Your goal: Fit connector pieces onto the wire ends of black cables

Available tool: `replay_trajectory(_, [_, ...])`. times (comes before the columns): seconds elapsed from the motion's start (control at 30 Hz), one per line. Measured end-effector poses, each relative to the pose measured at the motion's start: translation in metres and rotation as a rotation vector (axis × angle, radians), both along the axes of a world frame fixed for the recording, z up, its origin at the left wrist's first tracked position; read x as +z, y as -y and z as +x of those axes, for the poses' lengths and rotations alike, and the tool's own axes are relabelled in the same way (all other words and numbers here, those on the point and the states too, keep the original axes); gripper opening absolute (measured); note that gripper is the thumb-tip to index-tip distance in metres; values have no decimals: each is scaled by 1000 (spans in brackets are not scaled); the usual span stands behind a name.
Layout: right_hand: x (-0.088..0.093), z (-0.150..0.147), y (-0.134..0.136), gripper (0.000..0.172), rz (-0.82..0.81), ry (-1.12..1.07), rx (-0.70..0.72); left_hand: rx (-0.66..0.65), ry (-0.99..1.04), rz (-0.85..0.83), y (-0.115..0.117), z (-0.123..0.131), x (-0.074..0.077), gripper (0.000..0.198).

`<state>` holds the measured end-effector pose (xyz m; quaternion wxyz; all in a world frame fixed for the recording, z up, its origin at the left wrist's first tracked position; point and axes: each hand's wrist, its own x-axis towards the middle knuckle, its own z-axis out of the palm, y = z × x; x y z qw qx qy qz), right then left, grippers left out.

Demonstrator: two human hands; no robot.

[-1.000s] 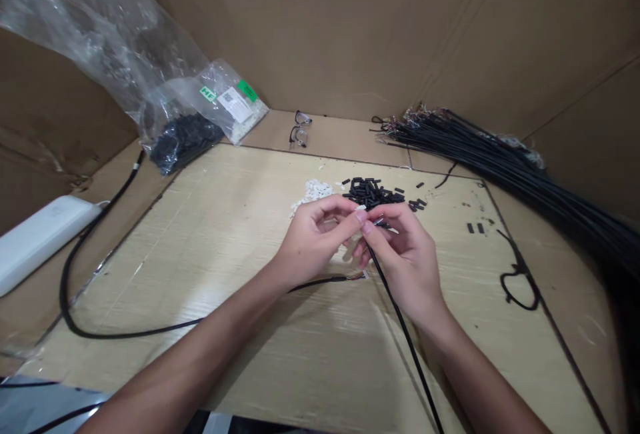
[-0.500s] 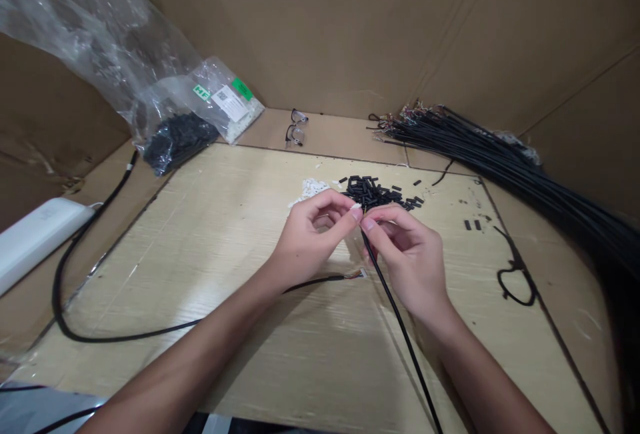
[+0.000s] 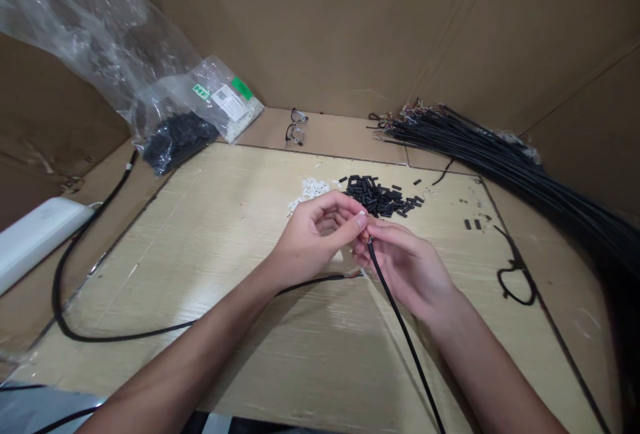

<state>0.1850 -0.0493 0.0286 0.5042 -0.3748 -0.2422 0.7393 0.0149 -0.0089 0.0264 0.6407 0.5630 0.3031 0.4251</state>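
Between the thumb and fingertips of my left hand (image 3: 320,231) is a small white connector (image 3: 362,213), mostly covered by the fingers. My right hand (image 3: 407,254) pinches the thin coloured wires at the end of a black cable (image 3: 400,314), right beside the connector. The cable slopes down toward the lower right. Whether a wire sits inside the connector I cannot tell. Under my hands lies a second black cable (image 3: 315,281), its coloured wires ending in a white connector (image 3: 363,273).
Behind my hands are a pile of black tube pieces (image 3: 375,194) and a pile of white connectors (image 3: 314,189). A thick bundle of black cables (image 3: 480,147) lies at the right. Plastic bags (image 3: 180,141), glasses (image 3: 296,129) and a white power strip (image 3: 45,237) surround the board.
My hands have come together slightly lower, and the cable end with its coloured wires has dropped a little. My right hand has turned, its fingers more outstretched.
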Motion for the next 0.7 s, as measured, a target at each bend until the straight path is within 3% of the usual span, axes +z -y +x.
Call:
replay_trajectory(0.17, [-4,-3,3,17,108,219,-131,94,-196,187,0,2,-4,6])
replay_trajectory(0.37, [-7,-3,2,12,280,399,-291,84,-101,105,-3,2,-6,13])
replay_trajectory(0.53, [-2,-3,1,13,236,341,-254,-8,34,-31,-6,0,-2,29])
replay_trajectory(0.7, [5,-1,0,13,107,161,-131,-39,90,-60,-4,1,2,24])
